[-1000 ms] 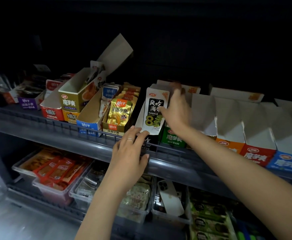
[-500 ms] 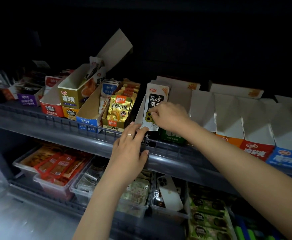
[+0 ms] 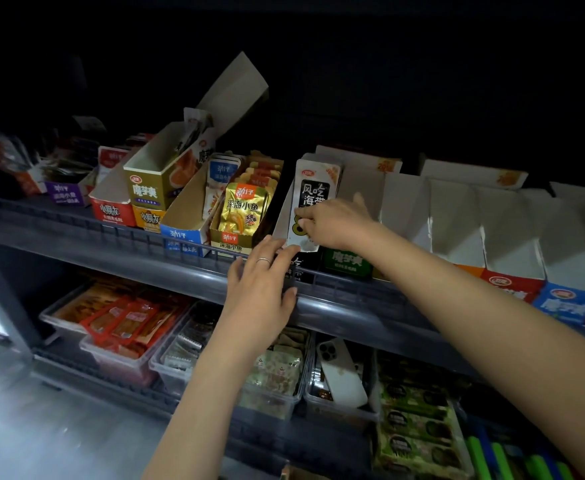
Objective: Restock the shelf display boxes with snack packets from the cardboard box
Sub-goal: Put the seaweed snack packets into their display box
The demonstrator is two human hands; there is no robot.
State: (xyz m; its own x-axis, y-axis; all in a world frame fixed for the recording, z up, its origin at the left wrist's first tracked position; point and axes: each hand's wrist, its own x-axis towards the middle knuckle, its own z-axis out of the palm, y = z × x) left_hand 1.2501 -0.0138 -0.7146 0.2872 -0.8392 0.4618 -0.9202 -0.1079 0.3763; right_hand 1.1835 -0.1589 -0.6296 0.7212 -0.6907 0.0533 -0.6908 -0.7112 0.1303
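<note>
The right hand [image 3: 336, 225] pinches a tall white and black snack packet [image 3: 313, 192] near its bottom, with the fingers and thumb curled on it. The packet stands upright at the front of a row of packets like it. They sit inside a black card display box [image 3: 296, 270] on the top grey metal shelf [image 3: 353, 308].

The left hand [image 3: 261, 289] is wide, with its fingers straight. Its fingertips [image 3: 289, 250] reach up to the packet's bottom edge and seem to touch it, but the light is dim there. A thin silver ring [image 3: 263, 260] is on one finger of that hand. The palm is over the shelf's front rail.

Just left of the black box is a yellow card box [image 3: 230, 242] holding shiny gold fish packets [image 3: 244, 209]. Just right of it is a green card display box [image 3: 346, 263]. Further right stand tall white card boxes [image 3: 457, 223].

On the lower shelf, a white phone [image 3: 339, 372] lies in a clear plastic tub [image 3: 339, 412]. Flat red packets [image 3: 124, 320] fill other tubs to the left.
</note>
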